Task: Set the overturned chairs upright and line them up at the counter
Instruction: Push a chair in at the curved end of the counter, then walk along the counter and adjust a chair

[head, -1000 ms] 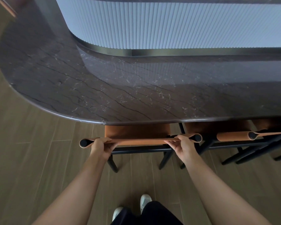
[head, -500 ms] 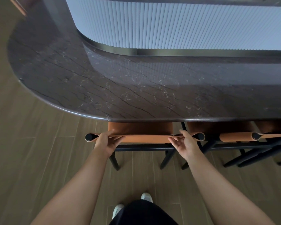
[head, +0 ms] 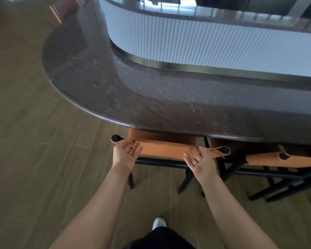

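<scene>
An upright chair (head: 166, 150) with an orange leather back and black frame stands tucked under the dark marble counter (head: 151, 97), its seat partly hidden by the counter edge. My left hand (head: 125, 155) is open, palm turned up, just off the left end of the backrest. My right hand (head: 201, 159) is open with straight fingers, at the right end of the backrest, and grips nothing. A second matching chair (head: 284, 159) stands upright right next to the first, also under the counter.
The counter's rounded end curves away to the left over wood plank floor (head: 34, 159). A white ribbed bar front (head: 214, 44) rises behind the marble top. My white shoe (head: 158, 222) shows on the floor behind the chair.
Both hands have let go of the backrest and opened, drawing back a little. The view has tilted up and shifted left, so the chairs sit further right.
</scene>
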A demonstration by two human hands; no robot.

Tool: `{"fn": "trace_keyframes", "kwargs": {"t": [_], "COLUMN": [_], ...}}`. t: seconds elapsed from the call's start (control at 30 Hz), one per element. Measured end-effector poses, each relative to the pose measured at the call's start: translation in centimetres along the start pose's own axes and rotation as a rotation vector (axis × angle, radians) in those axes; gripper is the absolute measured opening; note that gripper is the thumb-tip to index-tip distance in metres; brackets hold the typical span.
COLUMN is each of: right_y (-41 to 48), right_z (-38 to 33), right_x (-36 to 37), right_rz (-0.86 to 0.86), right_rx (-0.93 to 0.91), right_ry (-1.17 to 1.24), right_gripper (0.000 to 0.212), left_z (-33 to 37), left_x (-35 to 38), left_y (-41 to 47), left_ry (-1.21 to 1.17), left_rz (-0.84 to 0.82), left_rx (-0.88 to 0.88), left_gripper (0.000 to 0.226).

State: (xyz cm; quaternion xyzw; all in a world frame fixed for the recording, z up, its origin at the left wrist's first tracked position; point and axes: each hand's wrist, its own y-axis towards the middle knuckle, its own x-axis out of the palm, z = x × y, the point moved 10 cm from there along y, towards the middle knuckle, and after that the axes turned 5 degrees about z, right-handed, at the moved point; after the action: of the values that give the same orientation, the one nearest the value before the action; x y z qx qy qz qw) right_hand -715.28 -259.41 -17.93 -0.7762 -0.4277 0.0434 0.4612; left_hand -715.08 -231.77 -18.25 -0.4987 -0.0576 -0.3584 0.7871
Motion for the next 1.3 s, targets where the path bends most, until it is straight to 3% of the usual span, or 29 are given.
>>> {"fn": "trace_keyframes", "kwargs": {"t": [0.1, 0.27, 0.47, 0.63, 0.93, 1.3], "right_y": [-2.6, -8.4, -15.7, -19.3, -22.2, -20.2], "right_z": [1.7, 4.6, 10.4, 16.4, 24.0, 29.8], "right_x": [1.4, 6.0, 10.8, 14.7, 23.9, 38.7], "right_rz": [-0.068, -0.188, -0.319, -0.413, -0.561, -0.723], "right_rx": [-0.065, -0.240, -0.311, -0.266, -0.187, -0.058], "right_ry": [-0.067, -0.243, -0.359, -0.372, -0.476, -0.531], "right_gripper": [0.019, 0.029, 0.032, 0.021, 0.024, 0.032], "left_z": [2.0, 7.9, 15.2, 20.6, 29.2, 39.3], "left_x": [-1.0, -4.3, -11.0, -17.3, -25.7, -28.2], "left_y": [-1.9, -5.2, -8.7, -10.9, -11.8, -7.5], "left_ry": [0.052, 0.062, 0.186, 0.189, 0.061, -0.023], "left_rz": [-0.070, -0.124, -0.161, -0.107, 0.014, 0.115], "left_rx": [0.060, 0.165, 0.335, 0.420, 0.510, 0.579], "left_gripper": [0.018, 0.020, 0.024, 0.019, 0.018, 0.020]}}
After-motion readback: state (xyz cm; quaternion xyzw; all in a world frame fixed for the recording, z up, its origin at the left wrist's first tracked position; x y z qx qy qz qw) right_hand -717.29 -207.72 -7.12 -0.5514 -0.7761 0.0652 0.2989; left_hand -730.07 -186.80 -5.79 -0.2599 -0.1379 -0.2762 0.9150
